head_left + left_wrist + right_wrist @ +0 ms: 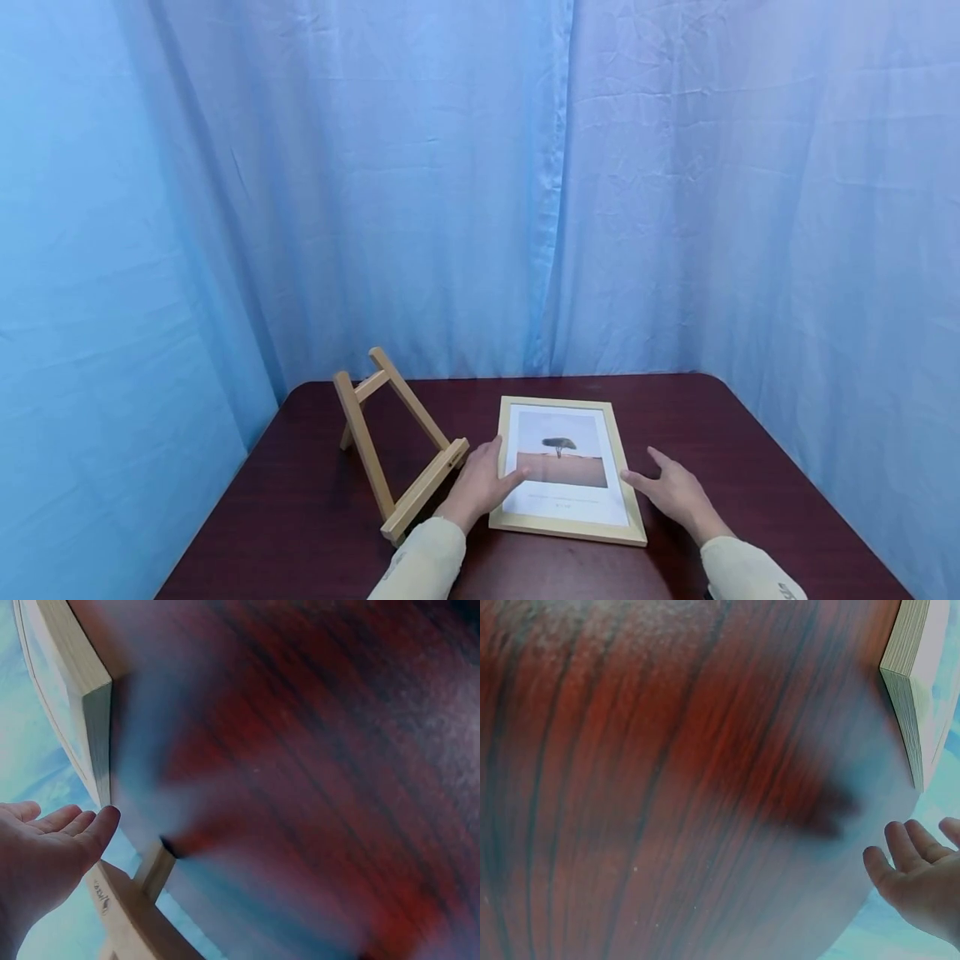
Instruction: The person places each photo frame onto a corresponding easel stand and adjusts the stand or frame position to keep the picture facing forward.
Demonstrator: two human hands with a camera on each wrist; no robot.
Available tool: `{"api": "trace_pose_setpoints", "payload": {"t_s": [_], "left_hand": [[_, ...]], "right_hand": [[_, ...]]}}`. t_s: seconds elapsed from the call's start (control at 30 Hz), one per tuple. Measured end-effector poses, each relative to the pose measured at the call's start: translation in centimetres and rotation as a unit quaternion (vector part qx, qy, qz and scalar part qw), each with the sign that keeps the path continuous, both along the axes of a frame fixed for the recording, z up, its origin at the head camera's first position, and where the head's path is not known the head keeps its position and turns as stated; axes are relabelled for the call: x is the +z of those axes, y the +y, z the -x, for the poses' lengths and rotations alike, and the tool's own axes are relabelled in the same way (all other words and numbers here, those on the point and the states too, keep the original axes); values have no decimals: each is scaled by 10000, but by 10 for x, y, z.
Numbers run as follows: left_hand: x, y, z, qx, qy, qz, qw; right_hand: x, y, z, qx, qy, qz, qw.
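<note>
A light wooden picture frame with a print of a lone tree lies flat on the dark red-brown table. My left hand is at the frame's left edge with fingers straight and the thumb reaching over the print. In the left wrist view the left hand is open beside the frame's edge. My right hand hovers just right of the frame, fingers spread, holding nothing. The right wrist view shows the right hand apart from the frame's corner.
A small wooden tabletop easel stands tilted to the left of the frame, close to my left hand; its base bar shows in the left wrist view. Blue cloth curtains hang behind and beside the table.
</note>
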State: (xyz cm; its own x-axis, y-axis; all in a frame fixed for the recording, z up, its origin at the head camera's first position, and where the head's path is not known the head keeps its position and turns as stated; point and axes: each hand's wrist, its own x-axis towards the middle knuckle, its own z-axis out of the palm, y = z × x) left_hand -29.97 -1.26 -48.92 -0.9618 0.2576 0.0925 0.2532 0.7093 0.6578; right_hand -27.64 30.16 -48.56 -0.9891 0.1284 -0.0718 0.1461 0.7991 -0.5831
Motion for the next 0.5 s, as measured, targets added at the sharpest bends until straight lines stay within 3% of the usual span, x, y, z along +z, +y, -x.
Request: {"api": "trace_pose_setpoints", "payload": {"t_s": [0.5], "left_hand": [[-15, -2, 9, 35, -126, -167, 9998]], "right_hand": [[-8, -3, 0, 53, -56, 194, 9998]]}}
